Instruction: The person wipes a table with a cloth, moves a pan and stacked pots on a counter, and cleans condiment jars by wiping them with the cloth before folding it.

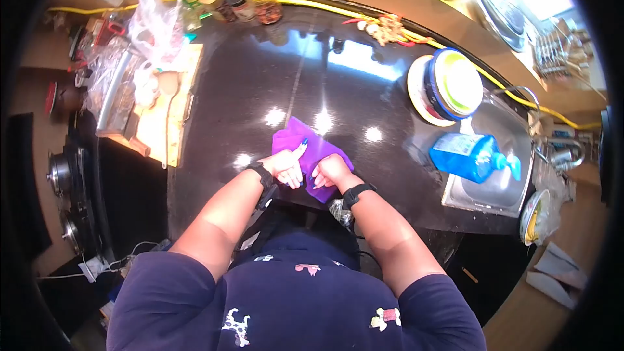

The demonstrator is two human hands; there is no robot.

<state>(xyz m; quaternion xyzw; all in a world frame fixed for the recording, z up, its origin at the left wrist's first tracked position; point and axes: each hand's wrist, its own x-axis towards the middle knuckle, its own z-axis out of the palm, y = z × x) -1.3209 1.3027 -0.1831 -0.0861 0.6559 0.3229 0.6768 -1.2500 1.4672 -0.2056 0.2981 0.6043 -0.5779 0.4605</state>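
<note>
A purple cloth (296, 131) lies crumpled near the front edge of the dark countertop. My left hand (286, 166) rests at the cloth's left side, palm turned up, thumb stretched out and fingers apart. On the right side of the cloth, my right hand (333, 170) has its fingers curled inward against the fabric, closed on part of it. Both wrists wear black bands. Parts of the cloth are hidden under the hands.
A blue soap bottle (463, 155) lies over the edge of the sink (500, 188) at right. Stacked plates (455, 84) stand behind it. Jars (260, 3) line the back left. A wooden board (185, 91) holds a wooden spatula (169, 91) and plastic bags.
</note>
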